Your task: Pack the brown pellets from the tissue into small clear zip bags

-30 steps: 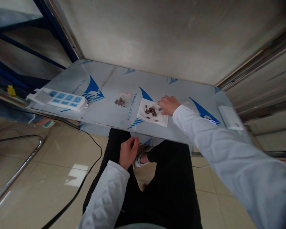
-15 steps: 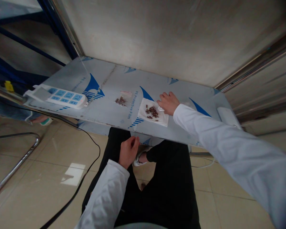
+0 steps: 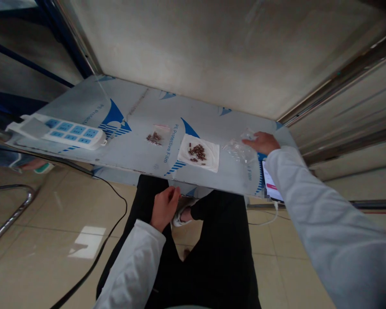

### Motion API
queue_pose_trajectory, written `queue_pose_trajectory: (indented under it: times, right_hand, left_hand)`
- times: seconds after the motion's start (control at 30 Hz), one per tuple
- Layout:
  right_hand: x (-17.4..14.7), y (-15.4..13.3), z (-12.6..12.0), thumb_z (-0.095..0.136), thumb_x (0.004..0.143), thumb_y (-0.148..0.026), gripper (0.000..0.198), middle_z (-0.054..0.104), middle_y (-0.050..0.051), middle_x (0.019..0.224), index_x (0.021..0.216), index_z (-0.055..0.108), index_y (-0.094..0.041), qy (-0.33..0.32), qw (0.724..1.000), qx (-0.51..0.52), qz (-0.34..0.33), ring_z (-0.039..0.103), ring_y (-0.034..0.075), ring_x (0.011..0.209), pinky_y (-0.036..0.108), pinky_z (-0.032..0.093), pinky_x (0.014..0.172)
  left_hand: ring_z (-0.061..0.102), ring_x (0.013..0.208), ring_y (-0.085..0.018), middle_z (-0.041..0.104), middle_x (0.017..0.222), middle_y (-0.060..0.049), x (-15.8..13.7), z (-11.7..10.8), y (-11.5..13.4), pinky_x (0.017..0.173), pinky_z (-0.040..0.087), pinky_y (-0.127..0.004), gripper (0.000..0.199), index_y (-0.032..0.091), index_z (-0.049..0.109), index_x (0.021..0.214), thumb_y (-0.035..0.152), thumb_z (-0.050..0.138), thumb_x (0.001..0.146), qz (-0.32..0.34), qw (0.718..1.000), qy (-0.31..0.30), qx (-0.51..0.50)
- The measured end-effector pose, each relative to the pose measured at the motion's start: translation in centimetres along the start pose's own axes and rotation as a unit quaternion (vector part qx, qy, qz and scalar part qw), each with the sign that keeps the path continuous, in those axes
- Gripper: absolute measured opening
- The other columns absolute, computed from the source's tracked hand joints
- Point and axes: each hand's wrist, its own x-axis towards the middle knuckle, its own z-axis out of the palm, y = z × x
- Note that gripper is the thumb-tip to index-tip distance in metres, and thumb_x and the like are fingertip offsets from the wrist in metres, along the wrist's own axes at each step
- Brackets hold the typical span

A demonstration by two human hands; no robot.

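Observation:
My right hand (image 3: 263,142) is over the right part of the table, its fingers pinched on a clear plastic bag (image 3: 250,134). More crumpled clear plastic bags (image 3: 239,151) lie beside and below the fingertips. To their left, a white paper sheet (image 3: 214,156) carries a loose pile of brown capsules (image 3: 197,152). Further left lies a small zip bag (image 3: 162,129) with brown capsules inside. My left hand (image 3: 164,207) rests above my thigh, short of the table's front edge, fingers curled closed with nothing visible in them.
A white power strip (image 3: 73,134) with blue sockets lies on the left of the film-covered metal table (image 3: 131,148). A phone (image 3: 270,182) with a plugged-in white cable is partly under my right sleeve. A black cable (image 3: 124,214) hangs at the left.
My right hand has moved right, from beside the paper sheet to the clear bags. The phone now shows by my sleeve. My left hand keeps its pose; the view has shifted slightly.

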Motion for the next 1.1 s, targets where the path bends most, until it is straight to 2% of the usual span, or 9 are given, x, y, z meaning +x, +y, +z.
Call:
queue_pose_trajectory:
  times: [0.1, 0.2, 0.3, 0.4, 0.5, 0.77, 0.93, 1.0, 1.1]
  right_hand:
    - [-1.6, -0.5, 3.1, 0.051, 0.075, -0.066, 0.085, 0.048, 0.031, 0.130, 0.131, 0.042, -0.002, 0.052, 0.996, 0.015, 0.075, 0.047, 0.043, 0.118, 0.054, 0.042, 0.088]
    - [-3.0, -1.6, 5.7, 0.039, 0.087, -0.058, 0.081, 0.025, 0.026, 0.149, 0.144, 0.020, -0.005, 0.148, 0.988, 0.035, -0.007, 0.026, 0.037, 0.136, 0.052, 0.033, 0.101]
    - [-3.4, -2.1, 7.8, 0.021, 0.095, -0.048, 0.066, 0.018, 0.020, 0.153, 0.146, 0.017, -0.007, 0.117, 0.989, 0.026, -0.088, 0.019, 0.030, 0.141, 0.046, 0.028, 0.107]
    - [-3.4, -2.1, 9.5, 0.014, 0.096, -0.045, 0.064, 0.019, 0.019, 0.153, 0.146, 0.021, -0.006, 0.061, 0.995, 0.024, -0.072, 0.020, 0.030, 0.141, 0.047, 0.027, 0.109]
    - [-3.4, -2.1, 10.8, 0.015, 0.096, -0.043, 0.062, 0.021, 0.018, 0.153, 0.146, 0.022, -0.006, 0.062, 0.995, 0.014, -0.076, 0.020, 0.030, 0.141, 0.048, 0.024, 0.110]
    - [-3.5, -2.4, 11.2, 0.016, 0.096, -0.045, 0.052, 0.016, 0.009, 0.156, 0.147, 0.021, -0.032, 0.048, 0.997, 0.035, -0.058, 0.018, 0.030, 0.141, 0.057, 0.022, 0.107]
    - [-3.7, -2.7, 10.6, 0.015, 0.095, -0.050, 0.052, 0.018, 0.010, 0.155, 0.145, 0.025, -0.037, 0.034, 0.997, 0.047, -0.044, 0.020, 0.034, 0.140, 0.067, 0.023, 0.101]
    - [-3.8, -2.8, 10.3, 0.014, 0.095, -0.050, 0.053, 0.019, 0.011, 0.155, 0.144, 0.027, -0.036, 0.033, 0.997, 0.060, -0.047, 0.020, 0.036, 0.139, 0.069, 0.024, 0.099]
    - [-3.7, -2.8, 10.0, 0.010, 0.095, -0.049, 0.055, 0.022, 0.011, 0.154, 0.145, 0.027, -0.034, 0.036, 0.994, 0.100, -0.040, 0.021, 0.038, 0.139, 0.070, 0.024, 0.097]
  left_hand:
    - [0.056, 0.056, -0.012, 0.062, 0.060, 0.000, 0.0, 0.1, -0.1, 0.054, 0.036, -0.022, 0.038, 0.018, 0.058, 0.064, 0.042, 0.041, 0.088, 0.002, 1.000, -0.007, 0.008]
    - [0.057, 0.057, -0.013, 0.063, 0.061, -0.001, -0.1, 0.1, -0.3, 0.054, 0.037, -0.022, 0.038, 0.018, 0.058, 0.065, 0.043, 0.040, 0.088, 0.001, 1.000, -0.009, 0.013]
    - [0.057, 0.056, -0.013, 0.063, 0.061, 0.000, -0.1, 0.2, -0.3, 0.055, 0.038, -0.022, 0.038, 0.018, 0.058, 0.065, 0.042, 0.040, 0.088, 0.002, 1.000, -0.012, 0.023]
    - [0.058, 0.056, -0.013, 0.062, 0.060, 0.000, 0.0, 0.3, -0.2, 0.054, 0.038, -0.022, 0.038, 0.019, 0.058, 0.065, 0.043, 0.040, 0.088, 0.001, 0.999, -0.014, 0.034]
    - [0.057, 0.054, -0.013, 0.059, 0.057, 0.000, 0.0, 0.3, -0.2, 0.053, 0.037, -0.022, 0.038, 0.019, 0.059, 0.065, 0.043, 0.040, 0.088, -0.002, 0.999, -0.015, 0.049]
    - [0.056, 0.056, -0.013, 0.059, 0.058, 0.000, 0.0, 0.7, -0.5, 0.054, 0.036, -0.022, 0.039, 0.018, 0.059, 0.067, 0.043, 0.039, 0.089, 0.003, 0.998, -0.029, 0.059]
    - [0.053, 0.052, -0.011, 0.054, 0.054, 0.002, -0.5, 0.0, 0.4, 0.052, 0.036, -0.021, 0.039, 0.018, 0.058, 0.066, 0.043, 0.040, 0.089, 0.021, 1.000, -0.011, 0.012]
    - [0.052, 0.051, -0.011, 0.054, 0.053, 0.002, -0.2, -1.1, 1.2, 0.051, 0.036, -0.021, 0.040, 0.018, 0.057, 0.067, 0.044, 0.038, 0.091, 0.037, 0.999, 0.033, -0.001]
    - [0.055, 0.056, -0.012, 0.060, 0.060, 0.000, 2.3, -3.4, 2.5, 0.057, 0.038, -0.022, 0.040, 0.017, 0.060, 0.072, 0.044, 0.037, 0.091, 0.066, 0.984, 0.158, 0.050]
